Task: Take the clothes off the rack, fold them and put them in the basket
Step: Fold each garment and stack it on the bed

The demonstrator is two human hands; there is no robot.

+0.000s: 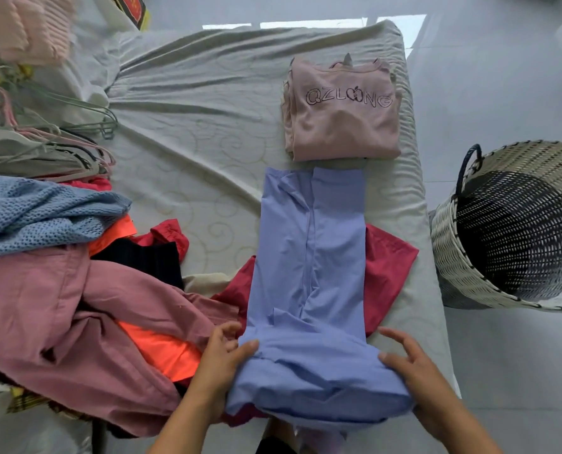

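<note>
Head view, looking down: the left hand [222,352] and right hand [410,362] each grip a side of the near end of a lavender garment [309,273], thumbs on top. It lies lengthwise on a sheet-covered bed [191,126], over a red garment [387,267]. Beyond it sits a folded pink shirt [341,109]; a woven basket [489,257] stands on the floor to the right, unfolded clothes [43,273] heaped left.

The single head-worn camera looks steeply down over the bed [207,126] from its near edge. It sits close above the hands (wide-angle, edges bowed).
</note>
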